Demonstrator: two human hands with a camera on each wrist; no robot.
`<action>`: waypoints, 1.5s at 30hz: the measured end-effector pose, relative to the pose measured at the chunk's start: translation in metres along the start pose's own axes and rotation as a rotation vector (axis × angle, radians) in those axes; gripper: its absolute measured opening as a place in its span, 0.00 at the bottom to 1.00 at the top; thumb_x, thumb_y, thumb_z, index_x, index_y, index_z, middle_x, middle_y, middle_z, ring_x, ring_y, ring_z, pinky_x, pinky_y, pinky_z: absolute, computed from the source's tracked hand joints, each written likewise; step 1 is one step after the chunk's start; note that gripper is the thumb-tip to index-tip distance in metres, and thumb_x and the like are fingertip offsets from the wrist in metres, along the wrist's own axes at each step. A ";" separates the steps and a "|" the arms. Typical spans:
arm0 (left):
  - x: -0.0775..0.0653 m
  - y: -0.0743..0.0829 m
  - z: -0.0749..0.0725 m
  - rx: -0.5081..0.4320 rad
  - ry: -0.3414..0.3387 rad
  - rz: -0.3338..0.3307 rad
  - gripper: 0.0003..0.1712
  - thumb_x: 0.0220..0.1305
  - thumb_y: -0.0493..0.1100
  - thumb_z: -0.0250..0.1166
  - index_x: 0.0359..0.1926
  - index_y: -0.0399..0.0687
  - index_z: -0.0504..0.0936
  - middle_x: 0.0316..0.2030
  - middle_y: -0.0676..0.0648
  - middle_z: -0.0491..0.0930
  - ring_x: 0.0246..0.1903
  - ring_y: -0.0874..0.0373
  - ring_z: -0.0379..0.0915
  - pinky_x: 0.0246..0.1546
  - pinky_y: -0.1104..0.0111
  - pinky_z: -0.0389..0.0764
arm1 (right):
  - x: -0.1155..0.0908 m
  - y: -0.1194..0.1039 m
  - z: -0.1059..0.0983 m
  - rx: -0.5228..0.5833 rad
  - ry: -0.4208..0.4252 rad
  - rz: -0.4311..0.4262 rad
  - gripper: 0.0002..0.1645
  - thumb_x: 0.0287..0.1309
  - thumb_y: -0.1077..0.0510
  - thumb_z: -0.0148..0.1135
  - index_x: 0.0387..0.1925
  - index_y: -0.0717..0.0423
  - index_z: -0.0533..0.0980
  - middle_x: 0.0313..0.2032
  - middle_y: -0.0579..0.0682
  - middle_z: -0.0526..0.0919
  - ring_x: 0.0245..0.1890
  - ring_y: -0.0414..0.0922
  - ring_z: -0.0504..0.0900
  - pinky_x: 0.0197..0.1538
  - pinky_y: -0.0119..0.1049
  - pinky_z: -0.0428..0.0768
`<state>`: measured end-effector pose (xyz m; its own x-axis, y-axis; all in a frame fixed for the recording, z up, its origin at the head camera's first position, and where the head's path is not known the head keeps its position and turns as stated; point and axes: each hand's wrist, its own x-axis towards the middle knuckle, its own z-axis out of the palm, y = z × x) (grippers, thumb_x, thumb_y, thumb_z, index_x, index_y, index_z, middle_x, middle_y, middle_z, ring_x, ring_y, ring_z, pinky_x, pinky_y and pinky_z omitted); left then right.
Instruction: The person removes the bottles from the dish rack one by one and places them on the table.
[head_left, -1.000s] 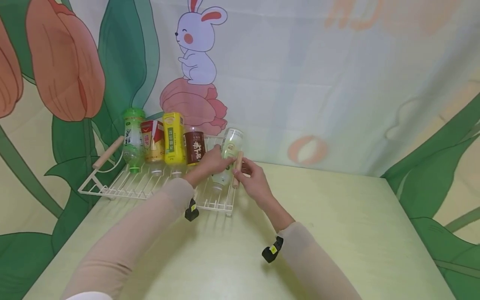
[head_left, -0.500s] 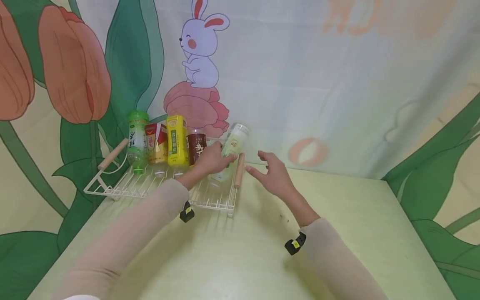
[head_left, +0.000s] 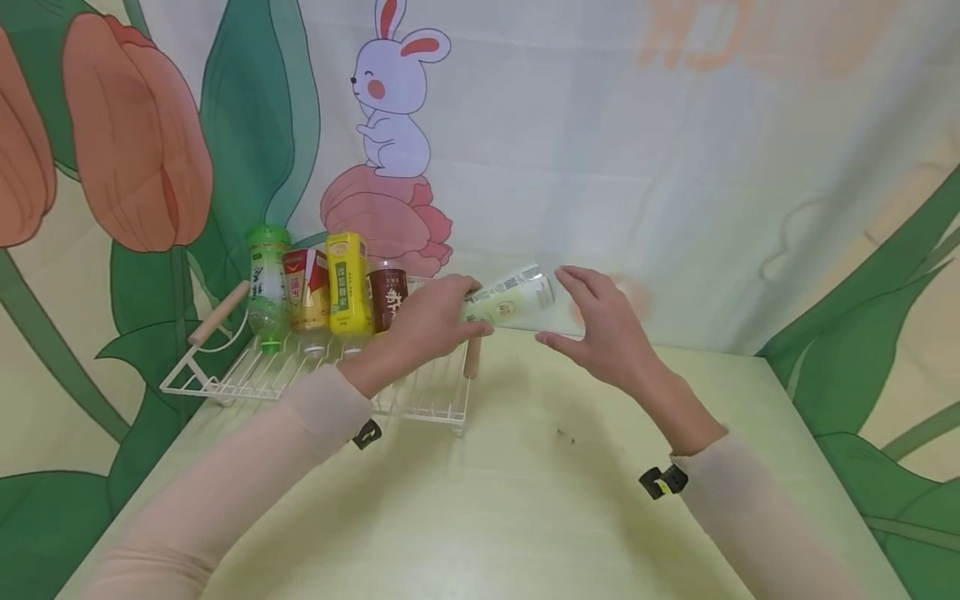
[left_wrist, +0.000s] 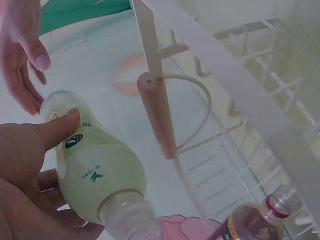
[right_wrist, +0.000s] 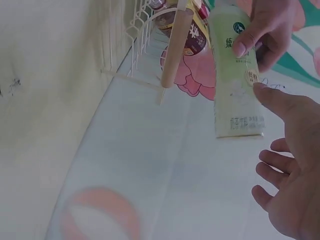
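Observation:
In the head view, my left hand (head_left: 431, 312) grips a pale green drink bottle (head_left: 517, 297), held nearly level above the right end of the white wire rack (head_left: 420, 408). The bottle's base points right, while its neck end (left_wrist: 131, 220) shows near the bottom of the left wrist view. Facing that base is my right hand (head_left: 611, 333), its thumb and fingers spread, holding nothing. A gap shows between them in the head view. In the right wrist view, the right thumb (right_wrist: 275, 97) overlaps the bottle's edge; contact there is unclear.
On the rack lean a green bottle (head_left: 268, 287), a red-and-gold bottle (head_left: 306, 292), a yellow bottle (head_left: 348, 287) and a dark brown-labelled bottle (head_left: 388, 296), necks down. Wooden handles (head_left: 219, 313) stand at the rack's ends. A printed cloth (head_left: 675, 167) hangs behind the table (head_left: 525, 500).
My left hand has lifted the pale green bottle off the rack and swung it rightward, from leaning to nearly level. My right hand has left the right wooden handle and moved right, spreading.

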<state>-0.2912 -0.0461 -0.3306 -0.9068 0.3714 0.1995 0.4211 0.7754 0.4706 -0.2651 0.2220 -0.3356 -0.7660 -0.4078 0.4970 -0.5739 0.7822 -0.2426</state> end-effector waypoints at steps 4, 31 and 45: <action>-0.002 0.013 0.004 0.124 -0.003 0.104 0.35 0.62 0.54 0.79 0.65 0.46 0.80 0.51 0.49 0.83 0.44 0.54 0.78 0.45 0.62 0.84 | -0.001 -0.007 -0.004 -0.142 -0.007 -0.143 0.53 0.51 0.50 0.86 0.73 0.66 0.69 0.69 0.61 0.73 0.70 0.60 0.71 0.70 0.59 0.71; -0.013 0.042 0.023 0.413 -0.033 0.326 0.36 0.61 0.58 0.79 0.65 0.51 0.81 0.57 0.51 0.84 0.49 0.54 0.78 0.44 0.63 0.81 | -0.009 -0.023 -0.003 -0.287 -0.241 -0.163 0.38 0.57 0.49 0.82 0.63 0.63 0.79 0.55 0.56 0.84 0.54 0.54 0.79 0.53 0.48 0.82; -0.012 0.043 0.023 0.407 -0.050 0.344 0.38 0.62 0.61 0.78 0.67 0.50 0.79 0.58 0.50 0.82 0.50 0.53 0.78 0.46 0.63 0.83 | -0.011 -0.019 -0.006 -0.308 -0.236 -0.193 0.37 0.57 0.48 0.82 0.62 0.62 0.79 0.55 0.56 0.84 0.54 0.54 0.79 0.53 0.49 0.81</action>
<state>-0.2618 -0.0054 -0.3321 -0.7171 0.6552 0.2376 0.6766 0.7362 0.0120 -0.2444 0.2149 -0.3310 -0.7192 -0.6288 0.2956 -0.6270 0.7706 0.1138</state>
